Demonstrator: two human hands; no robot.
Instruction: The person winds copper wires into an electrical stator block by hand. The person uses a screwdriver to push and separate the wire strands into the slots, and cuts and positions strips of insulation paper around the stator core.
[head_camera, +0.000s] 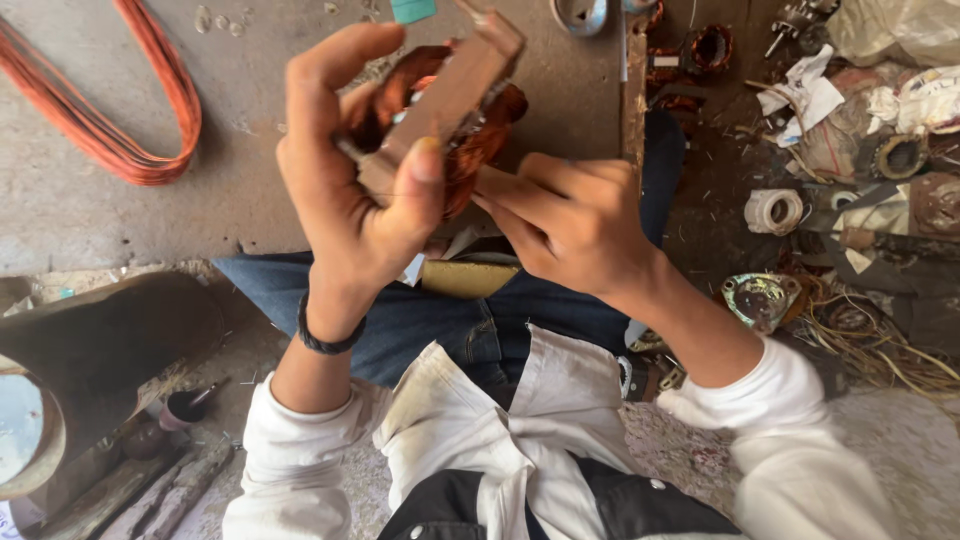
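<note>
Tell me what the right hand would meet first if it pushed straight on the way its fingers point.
The right hand points left and slightly up, its fingertips already at the copper winding of the motor stator gripped by the left hand. It would probably press into that winding first, though depth is unclear.

Concrete floor (250, 190), grey, dusty. Lying on it: loop of orange wire (120, 120) at upper left; roll of white tape (774, 211), round metal end cover (760, 298), crumpled paper scraps (805, 95), tangled pale wire (880, 350) at right.
</note>
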